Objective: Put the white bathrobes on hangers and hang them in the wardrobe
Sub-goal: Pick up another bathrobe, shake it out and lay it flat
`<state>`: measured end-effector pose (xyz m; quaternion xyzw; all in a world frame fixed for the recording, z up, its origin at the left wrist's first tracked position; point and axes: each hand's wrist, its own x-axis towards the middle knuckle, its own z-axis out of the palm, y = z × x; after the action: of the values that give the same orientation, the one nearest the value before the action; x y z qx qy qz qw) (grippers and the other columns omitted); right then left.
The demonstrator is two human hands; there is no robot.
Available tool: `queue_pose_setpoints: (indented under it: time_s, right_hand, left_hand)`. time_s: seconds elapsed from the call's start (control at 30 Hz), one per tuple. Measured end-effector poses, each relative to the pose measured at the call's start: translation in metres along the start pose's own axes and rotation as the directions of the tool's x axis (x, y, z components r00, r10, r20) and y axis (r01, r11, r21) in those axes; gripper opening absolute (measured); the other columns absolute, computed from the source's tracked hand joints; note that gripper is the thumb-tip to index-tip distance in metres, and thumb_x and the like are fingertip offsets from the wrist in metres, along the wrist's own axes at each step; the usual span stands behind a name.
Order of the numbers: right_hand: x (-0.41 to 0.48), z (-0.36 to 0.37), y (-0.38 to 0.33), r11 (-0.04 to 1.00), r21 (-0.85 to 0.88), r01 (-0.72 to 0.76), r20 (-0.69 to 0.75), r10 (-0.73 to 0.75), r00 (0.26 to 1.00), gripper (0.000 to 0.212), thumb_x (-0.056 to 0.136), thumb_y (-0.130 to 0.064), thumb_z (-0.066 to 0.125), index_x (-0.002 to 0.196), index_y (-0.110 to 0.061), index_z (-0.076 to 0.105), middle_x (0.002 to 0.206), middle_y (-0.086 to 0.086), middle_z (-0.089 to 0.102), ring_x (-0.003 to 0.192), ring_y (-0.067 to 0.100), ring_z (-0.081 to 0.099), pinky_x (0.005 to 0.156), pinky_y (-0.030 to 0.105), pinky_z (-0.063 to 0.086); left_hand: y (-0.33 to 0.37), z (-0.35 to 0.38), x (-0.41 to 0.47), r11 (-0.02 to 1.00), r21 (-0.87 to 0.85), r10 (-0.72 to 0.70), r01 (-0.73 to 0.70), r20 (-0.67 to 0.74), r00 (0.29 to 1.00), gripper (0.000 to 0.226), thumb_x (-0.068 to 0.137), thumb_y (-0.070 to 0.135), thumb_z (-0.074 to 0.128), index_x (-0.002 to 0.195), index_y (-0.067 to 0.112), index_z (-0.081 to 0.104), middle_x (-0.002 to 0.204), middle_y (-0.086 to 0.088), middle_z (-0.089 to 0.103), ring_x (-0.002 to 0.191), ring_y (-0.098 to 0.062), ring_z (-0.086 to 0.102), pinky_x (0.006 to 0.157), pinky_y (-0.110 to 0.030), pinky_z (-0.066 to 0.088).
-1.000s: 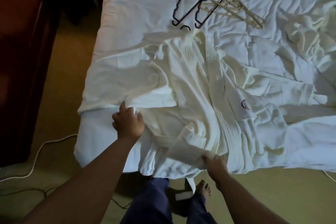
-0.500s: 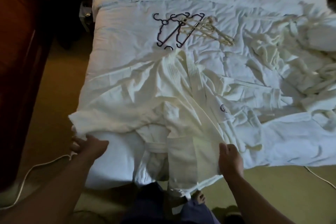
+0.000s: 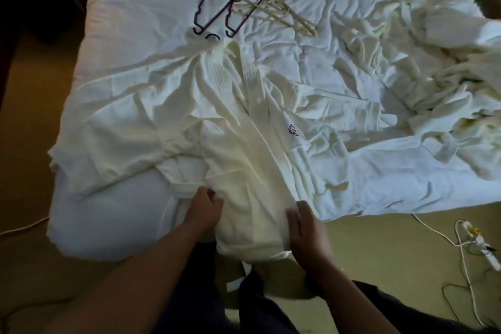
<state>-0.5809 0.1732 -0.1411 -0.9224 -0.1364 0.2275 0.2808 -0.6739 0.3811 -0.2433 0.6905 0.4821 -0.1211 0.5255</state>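
Observation:
A white bathrobe (image 3: 244,127) with a small dark logo lies spread on the bed (image 3: 130,22), collar pointing away, its lower part hanging over the near edge. My left hand (image 3: 203,210) grips the robe's front panel at the bed edge. My right hand (image 3: 306,230) rests on the robe's right side, fingers fairly straight. A dark hook peeks out at the collar. Dark hangers (image 3: 217,8) and cream hangers (image 3: 279,11) lie in a pile beyond the collar. A second crumpled bathrobe (image 3: 444,73) lies at the right.
Dark wooden furniture stands along the left edge. White cables and a power strip (image 3: 485,249) lie on the floor at the right. My legs in dark trousers stand against the bed's near edge.
My left hand let go of the robe's outer left part and came in to the front panel. My right hand slid lower along the robe. The front now lies folded closed.

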Motion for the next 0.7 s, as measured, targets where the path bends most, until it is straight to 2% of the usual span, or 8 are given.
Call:
queue_pose_setpoints:
  time_s: [0.1,0.17,0.2,0.3,0.4,0.53,0.6,0.7]
  right_hand:
    - [0.011,-0.039,-0.004,0.978,-0.069,0.197,-0.311,-0.208,0.927,0.015,0.102,-0.022,0.052,0.091,-0.012,0.057,0.068,0.007,0.06,0.07,0.027,0.052,0.053,0.033,0.033]
    - [0.028,-0.061,0.019,0.983,-0.106,0.151,-0.419,-0.182,0.89,0.012,0.102,-0.02,0.053,0.095,-0.011,0.056,0.071,0.01,0.06,0.069,0.031,0.057,0.056,0.032,0.034]
    - [0.037,-0.071,0.036,0.992,-0.1,0.078,-0.41,-0.112,0.905,0.009,0.101,-0.022,0.054,0.099,-0.013,0.055,0.077,0.011,0.061,0.074,0.036,0.06,0.059,0.034,0.038]
    - [0.052,-0.088,0.094,0.976,-0.105,-0.193,-0.232,0.165,0.959,0.025,0.096,-0.019,0.057,0.12,-0.021,0.053,0.103,0.01,0.06,0.096,0.035,0.061,0.078,0.042,0.047]
    - [0.037,-0.099,0.12,0.971,-0.222,-0.086,-0.128,0.058,0.99,0.041,0.091,-0.013,0.062,0.13,-0.024,0.052,0.107,0.002,0.054,0.092,0.024,0.063,0.079,0.04,0.05]
    - [0.01,-0.105,0.14,0.97,-0.24,-0.048,0.064,0.065,0.996,0.05,0.085,-0.013,0.072,0.129,-0.027,0.056,0.11,0.001,0.056,0.085,0.014,0.063,0.076,0.036,0.05]
    - [0.001,-0.106,0.15,0.959,-0.28,-0.037,0.154,0.082,0.985,0.049,0.084,-0.015,0.074,0.127,-0.03,0.057,0.111,0.0,0.056,0.087,0.011,0.063,0.08,0.034,0.051]
    - [-0.007,-0.108,0.16,0.958,-0.284,0.023,0.246,0.05,0.968,0.05,0.083,-0.013,0.075,0.123,-0.035,0.056,0.106,-0.004,0.059,0.087,0.001,0.058,0.078,0.022,0.045]
  left_hand:
    - [-0.012,0.024,0.005,0.97,-0.233,-0.075,0.074,0.002,0.997,0.025,0.092,0.036,0.057,0.096,0.012,0.05,0.105,-0.015,0.063,0.094,-0.029,0.059,0.088,-0.04,0.049]
    - [-0.02,0.04,0.001,0.942,-0.315,-0.128,0.113,-0.027,0.991,0.028,0.081,0.042,0.054,0.087,0.014,0.054,0.097,-0.014,0.065,0.092,-0.035,0.063,0.088,-0.049,0.053]
    - [-0.022,0.047,-0.002,0.942,-0.307,-0.147,0.132,-0.027,0.989,0.023,0.085,0.036,0.054,0.084,0.013,0.055,0.093,-0.014,0.064,0.089,-0.035,0.064,0.084,-0.047,0.052]
    - [-0.018,0.062,-0.01,0.95,-0.267,-0.182,0.16,-0.058,0.982,0.031,0.088,0.02,0.055,0.101,-0.007,0.061,0.101,-0.025,0.065,0.096,-0.038,0.064,0.085,-0.046,0.051]
    - [-0.01,0.069,-0.012,0.937,-0.292,-0.219,0.193,-0.061,0.974,0.032,0.087,0.018,0.059,0.106,-0.007,0.063,0.099,-0.02,0.064,0.098,-0.035,0.063,0.085,-0.041,0.05]
    - [-0.007,0.086,-0.002,0.871,-0.446,-0.269,0.206,-0.082,0.96,0.04,0.075,0.044,0.068,0.092,0.008,0.067,0.093,-0.011,0.069,0.097,-0.032,0.067,0.077,-0.035,0.052]
    - [-0.008,0.091,0.002,0.905,-0.391,-0.261,0.165,-0.206,0.943,0.028,0.082,0.033,0.073,0.087,0.007,0.061,0.093,-0.014,0.067,0.097,-0.034,0.066,0.072,-0.033,0.048]
    - [-0.005,0.092,0.003,0.988,-0.137,-0.137,0.078,-0.494,0.858,0.053,0.079,0.026,0.077,0.122,0.009,0.05,0.124,-0.021,0.048,0.109,-0.036,0.051,0.089,-0.041,0.046]
